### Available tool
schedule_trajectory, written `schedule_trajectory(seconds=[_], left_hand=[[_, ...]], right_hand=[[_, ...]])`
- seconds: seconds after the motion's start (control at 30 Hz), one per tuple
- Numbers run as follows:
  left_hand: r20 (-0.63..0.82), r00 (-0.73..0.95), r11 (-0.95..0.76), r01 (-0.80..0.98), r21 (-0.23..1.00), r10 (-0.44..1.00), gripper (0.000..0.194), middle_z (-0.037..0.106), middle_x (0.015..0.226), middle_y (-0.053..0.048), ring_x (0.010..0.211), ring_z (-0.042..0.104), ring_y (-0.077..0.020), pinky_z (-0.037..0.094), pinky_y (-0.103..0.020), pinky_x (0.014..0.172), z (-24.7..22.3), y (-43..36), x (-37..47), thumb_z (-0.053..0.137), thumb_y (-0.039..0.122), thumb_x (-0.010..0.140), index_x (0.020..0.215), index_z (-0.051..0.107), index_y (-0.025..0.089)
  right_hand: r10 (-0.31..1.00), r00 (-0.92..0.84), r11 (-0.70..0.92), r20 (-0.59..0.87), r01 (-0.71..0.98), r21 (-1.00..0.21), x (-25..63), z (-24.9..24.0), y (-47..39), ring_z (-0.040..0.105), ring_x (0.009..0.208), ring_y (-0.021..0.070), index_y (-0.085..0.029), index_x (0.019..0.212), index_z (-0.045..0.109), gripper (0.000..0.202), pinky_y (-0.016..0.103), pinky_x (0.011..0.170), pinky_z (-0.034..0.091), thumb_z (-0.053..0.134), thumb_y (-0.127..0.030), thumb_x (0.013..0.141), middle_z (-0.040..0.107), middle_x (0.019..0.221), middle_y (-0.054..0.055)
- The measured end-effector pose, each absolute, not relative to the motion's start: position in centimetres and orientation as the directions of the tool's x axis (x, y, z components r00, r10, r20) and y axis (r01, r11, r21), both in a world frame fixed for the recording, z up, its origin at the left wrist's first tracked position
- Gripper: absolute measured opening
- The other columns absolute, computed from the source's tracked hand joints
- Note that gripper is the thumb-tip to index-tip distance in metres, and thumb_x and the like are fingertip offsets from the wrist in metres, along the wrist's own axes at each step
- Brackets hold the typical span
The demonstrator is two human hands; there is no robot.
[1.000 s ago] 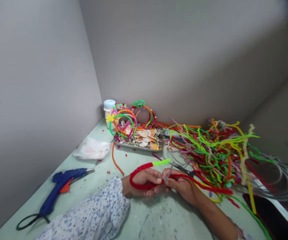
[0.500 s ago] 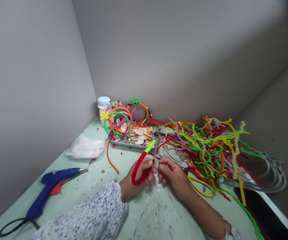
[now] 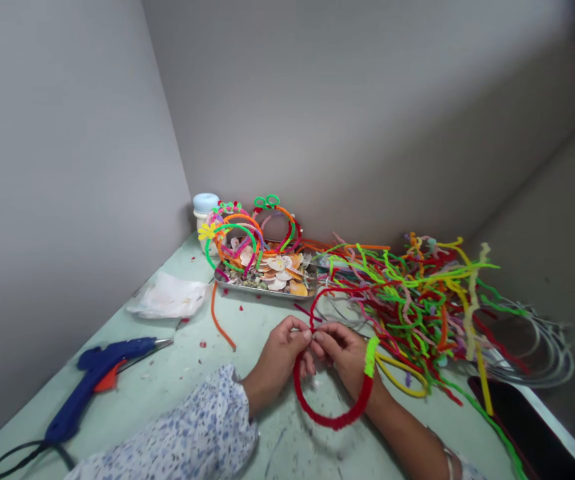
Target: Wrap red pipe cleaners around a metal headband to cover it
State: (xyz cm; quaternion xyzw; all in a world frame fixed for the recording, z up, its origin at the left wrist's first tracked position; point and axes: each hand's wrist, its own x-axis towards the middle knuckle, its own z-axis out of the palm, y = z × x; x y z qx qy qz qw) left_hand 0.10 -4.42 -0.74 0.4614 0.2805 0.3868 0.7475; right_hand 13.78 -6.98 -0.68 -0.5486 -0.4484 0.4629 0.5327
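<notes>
My left hand (image 3: pixel 284 350) and my right hand (image 3: pixel 348 357) meet fingertip to fingertip above the table, both closed in a pinch. Between them is one end of a headband (image 3: pixel 334 421) wrapped in red pipe cleaner. The band curves down below my hands and up past my right wrist, where its other tip is wrapped in bright green. A loose length of red pipe cleaner (image 3: pixel 313 303) rises from my fingertips and bends right toward the heap. The exact pinch point is partly hidden by the fingers.
A metal tray (image 3: pixel 262 291) of shells stands at the back with decorated headbands (image 3: pixel 247 227) on it. To the right lies a heap of pipe cleaners (image 3: pixel 407 287), yellow-handled scissors (image 3: pixel 407 390) and a phone (image 3: pixel 527 427). A blue glue gun (image 3: pixel 87 380) and white packet (image 3: pixel 170 297) are left.
The headband has turned over, its green tip swinging from upper left of my hands to lower right. The loose red pipe cleaner now stands above my fingertips, and my hands have come together.
</notes>
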Motion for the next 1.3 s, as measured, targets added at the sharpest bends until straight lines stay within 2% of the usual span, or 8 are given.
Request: schedule_trajectory(seconds=[0.1, 0.27, 0.43, 0.67, 0.87, 1.07, 1.3], left_hand=[[-0.059, 0.541, 0.264, -0.31, 0.913, 0.839, 0.024, 0.066, 0.07, -0.002, 0.041, 0.053, -0.007, 0.037, -0.016, 0.037, -0.8, -4.4, 0.1, 0.055, 0.038, 0.084, 0.088, 0.043, 0.017], [-0.049, 0.544, 0.251, -0.303, 0.92, 0.837, 0.026, 0.065, 0.065, 0.0, 0.04, 0.052, -0.0071, 0.037, -0.016, 0.038, -1.0, -4.5, 0.2, 0.055, 0.04, 0.083, 0.088, 0.043, 0.018], [-0.065, 0.549, 0.262, -0.288, 0.921, 0.833, 0.03, 0.065, 0.065, 0.0, 0.039, 0.052, -0.0072, 0.036, -0.017, 0.037, -1.0, -4.4, 0.2, 0.058, 0.043, 0.08, 0.086, 0.042, 0.018], [-0.078, 0.549, 0.263, -0.268, 0.927, 0.832, 0.024, 0.063, 0.061, 0.002, 0.035, 0.049, -0.0065, 0.033, -0.016, 0.033, -0.8, -4.5, 0.4, 0.057, 0.038, 0.081, 0.084, 0.042, 0.018], [-0.079, 0.559, 0.261, -0.255, 0.931, 0.826, 0.024, 0.063, 0.06, 0.003, 0.033, 0.048, -0.0067, 0.03, -0.016, 0.032, -1.2, -4.4, 0.3, 0.057, 0.038, 0.081, 0.082, 0.042, 0.019], [-0.096, 0.575, 0.282, -0.242, 0.928, 0.812, 0.023, 0.062, 0.057, 0.003, 0.031, 0.048, -0.0074, 0.029, -0.016, 0.031, -1.4, -4.2, 0.3, 0.056, 0.038, 0.08, 0.081, 0.042, 0.019], [-0.098, 0.574, 0.294, -0.258, 0.92, 0.813, 0.021, 0.062, 0.059, 0.003, 0.033, 0.048, -0.0066, 0.029, -0.016, 0.031, -1.3, -4.3, 0.3, 0.055, 0.036, 0.081, 0.082, 0.043, 0.019]], right_hand=[[0.976, 0.214, -0.037, -0.032, 0.022, -0.999, 13.8, -1.1, -6.9, 0.046, 0.045, 0.0123, -0.018, 0.074, 0.064, 0.034, 0.025, 0.043, 0.037, 0.07, -0.051, 0.066, 0.057, 0.052, -0.001], [0.978, 0.208, -0.022, -0.014, 0.04, -0.999, 14.2, -2.2, -6.8, 0.045, 0.045, 0.0109, -0.017, 0.08, 0.066, 0.036, 0.023, 0.043, 0.037, 0.068, -0.051, 0.069, 0.059, 0.055, -0.001], [0.983, 0.185, -0.019, -0.008, 0.061, -0.998, 14.4, -1.9, -6.9, 0.05, 0.05, 0.0126, -0.016, 0.079, 0.068, 0.033, 0.023, 0.045, 0.039, 0.068, -0.048, 0.071, 0.062, 0.059, 0.001], [0.98, 0.188, 0.039, 0.062, 0.124, -0.992, 14.5, -1.1, -7.1, 0.06, 0.061, 0.0163, -0.017, 0.077, 0.068, 0.028, 0.026, 0.056, 0.047, 0.067, -0.044, 0.071, 0.067, 0.07, 0.004], [0.988, 0.145, 0.038, 0.055, 0.117, -0.992, 14.9, -2.7, -7.1, 0.055, 0.052, 0.0137, -0.017, 0.085, 0.065, 0.03, 0.024, 0.049, 0.042, 0.063, -0.046, 0.078, 0.062, 0.059, 0.0], [0.993, 0.096, 0.061, 0.07, 0.094, -0.994, 15.0, -2.8, -7.2, 0.054, 0.053, 0.0134, -0.017, 0.088, 0.061, 0.028, 0.024, 0.051, 0.041, 0.062, -0.044, 0.08, 0.06, 0.06, -0.001], [0.988, 0.123, 0.081, 0.097, 0.127, -0.989, 14.8, -2.8, -7.2, 0.054, 0.056, 0.0133, -0.017, 0.086, 0.061, 0.027, 0.025, 0.053, 0.043, 0.062, -0.043, 0.08, 0.061, 0.065, 0.0]])
